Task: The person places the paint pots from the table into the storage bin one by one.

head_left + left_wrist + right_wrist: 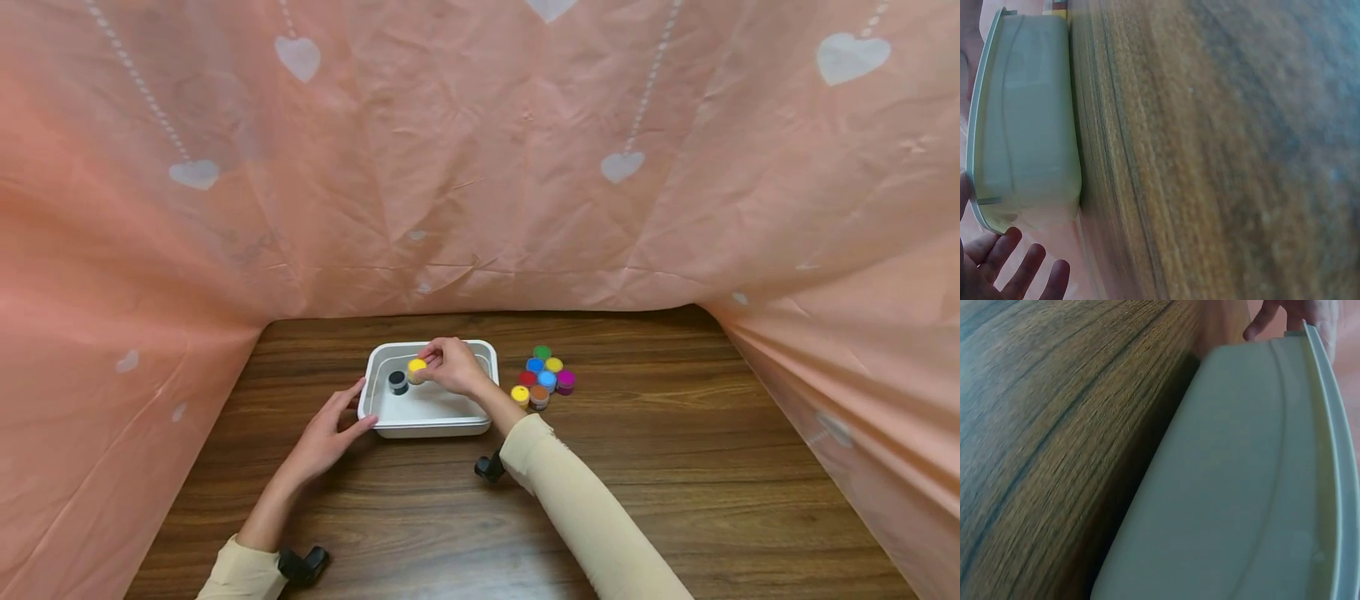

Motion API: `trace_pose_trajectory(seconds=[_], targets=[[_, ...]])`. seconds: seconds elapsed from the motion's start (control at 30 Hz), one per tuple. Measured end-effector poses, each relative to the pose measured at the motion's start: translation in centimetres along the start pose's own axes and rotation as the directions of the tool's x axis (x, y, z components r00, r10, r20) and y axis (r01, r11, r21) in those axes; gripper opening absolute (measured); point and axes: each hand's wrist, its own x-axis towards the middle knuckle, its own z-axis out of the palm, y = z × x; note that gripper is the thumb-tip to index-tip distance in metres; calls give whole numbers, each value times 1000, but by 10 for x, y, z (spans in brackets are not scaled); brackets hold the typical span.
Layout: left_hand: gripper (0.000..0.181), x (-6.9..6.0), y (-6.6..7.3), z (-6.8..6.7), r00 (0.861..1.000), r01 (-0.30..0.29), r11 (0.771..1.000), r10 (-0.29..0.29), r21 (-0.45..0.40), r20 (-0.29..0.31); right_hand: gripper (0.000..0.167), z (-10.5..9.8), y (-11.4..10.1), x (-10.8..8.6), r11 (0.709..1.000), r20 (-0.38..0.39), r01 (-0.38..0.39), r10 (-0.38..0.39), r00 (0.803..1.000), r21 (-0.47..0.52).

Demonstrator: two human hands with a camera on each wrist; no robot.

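My right hand (456,367) reaches over the white tray (431,431) and pinches a small paint jar with a yellow lid (417,367) between thumb and fingers. Just left of it, a black-lidded paint jar (397,382) stands inside the tray. My left hand (322,433) touches the tray's left end, fingers spread and fairly straight, thumb at the near corner. In the left wrist view, the left hand's fingers (1007,256) are at the tray's corner (997,215). The right wrist view shows mostly the tray's outer wall (1222,475); the right hand's grip is out of sight there.
Right of the tray, several paint jars stand clustered on the wooden table (675,433), among them green (542,352), red (528,378), purple (566,379) and brown (539,395) ones. A pink curtain (480,208) with white hearts encloses the back and sides.
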Motion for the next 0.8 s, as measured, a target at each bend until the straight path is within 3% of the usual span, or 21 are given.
trace_pose_trajectory(seconds=[0.37, 0.67, 0.8], targets=[[73, -1, 0, -1, 1000, 1, 1000, -1, -2, 7, 28, 22, 2, 9, 999, 28, -39, 40, 999, -16], [72, 0, 1, -2, 1000, -12, 1000, 12, -8, -4, 23, 35, 9, 13, 994, 63, 20, -14, 998, -106], [72, 0, 3, -2, 1000, -11, 1000, 11, -20, 3, 22, 39, 10, 12, 994, 91, 11, -2, 996, -108]])
